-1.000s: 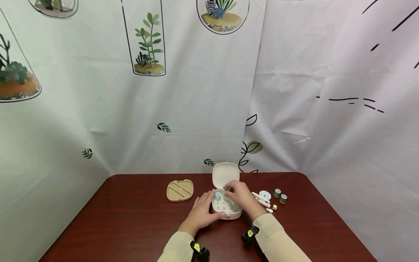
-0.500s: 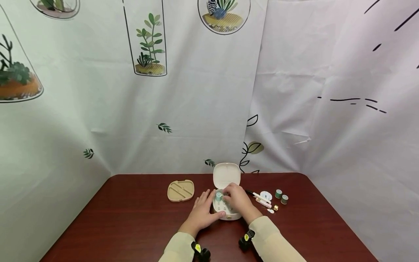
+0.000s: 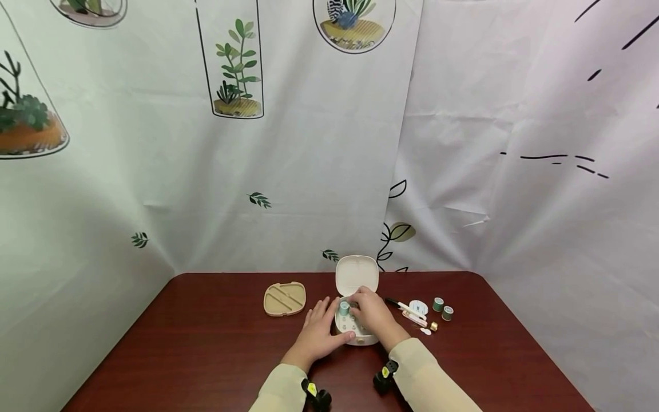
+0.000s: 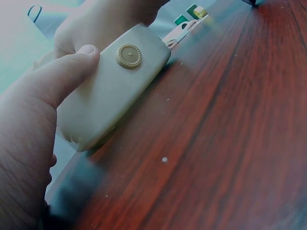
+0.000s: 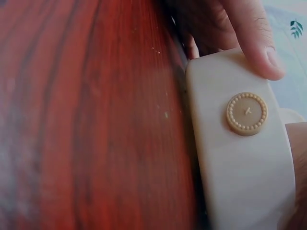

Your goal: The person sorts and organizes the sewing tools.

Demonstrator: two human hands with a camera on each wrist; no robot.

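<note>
A small white sewing box (image 3: 362,340) stands on the table with its lid (image 3: 357,276) raised at the back. Inside are rows of short pegs and a pale green thread spool (image 3: 344,309) at the back left. My left hand (image 3: 318,331) grips the box at its left side, thumb on the front rim beside the round tan button clasp (image 4: 129,56). Over the back of the box, my right hand (image 3: 374,313) reaches in with bent fingers, close to the pale spool. Its fingertips are largely hidden, and I cannot tell what they hold.
A tan tray insert (image 3: 285,299) with slots lies at the left. Right of the box are a black-and-white pen-like tool (image 3: 405,309), a white disc (image 3: 419,308), a gold thimble-like piece (image 3: 434,327), a white oval piece (image 3: 425,331) and two dark green spools (image 3: 447,313).
My right hand has shifted slightly left and its wrist has come nearer, uncovering the dark end of the pen-like tool. My left hand keeps its place on the box.
</note>
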